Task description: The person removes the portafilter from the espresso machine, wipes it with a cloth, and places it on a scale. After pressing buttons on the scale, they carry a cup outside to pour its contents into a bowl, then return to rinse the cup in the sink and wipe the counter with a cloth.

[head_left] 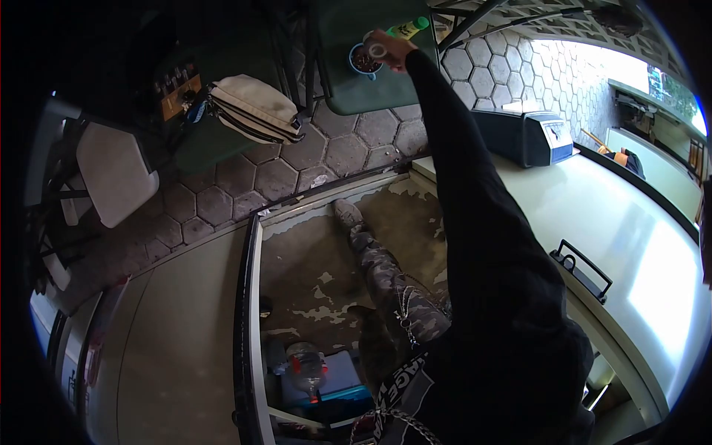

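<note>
My right hand (393, 52) reaches far out over the green table (382, 94) at the top. Its fingers are closed round a small round pale object (377, 50), too small to name, above the rim of a light blue mug (365, 72) with dark contents. Just beyond the hand lies a green and yellow bottle (409, 28); whether the hand touches it is unclear. My left hand is out of view.
A beige bag (256, 107) and a wooden rack of small bottles (180, 97) are on another dark green surface. A white counter (601, 215) carries a dark box (519, 137). A clear jug (306, 367) stands low down. At left is a pale chair (115, 174).
</note>
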Demonstrator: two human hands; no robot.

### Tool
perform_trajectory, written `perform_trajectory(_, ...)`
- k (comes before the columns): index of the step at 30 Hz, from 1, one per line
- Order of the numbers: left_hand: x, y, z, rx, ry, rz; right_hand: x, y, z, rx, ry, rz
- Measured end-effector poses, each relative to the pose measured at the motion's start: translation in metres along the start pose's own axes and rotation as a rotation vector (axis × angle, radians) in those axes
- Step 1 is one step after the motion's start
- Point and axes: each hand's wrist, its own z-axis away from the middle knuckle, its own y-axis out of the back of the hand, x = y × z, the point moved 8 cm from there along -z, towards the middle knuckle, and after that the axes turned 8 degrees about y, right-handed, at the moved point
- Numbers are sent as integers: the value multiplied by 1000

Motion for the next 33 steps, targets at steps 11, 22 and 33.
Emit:
perform_trajectory(11,54,43,-17,189,-203,179,71,-75,175,538,722,-144)
perform_trajectory(22,81,272,22,474,-384,360,90,-205,547,-487,1132,120)
perform_trajectory(33,-238,283,493,-805,455,-229,114,-247,834,-935,1608,322)
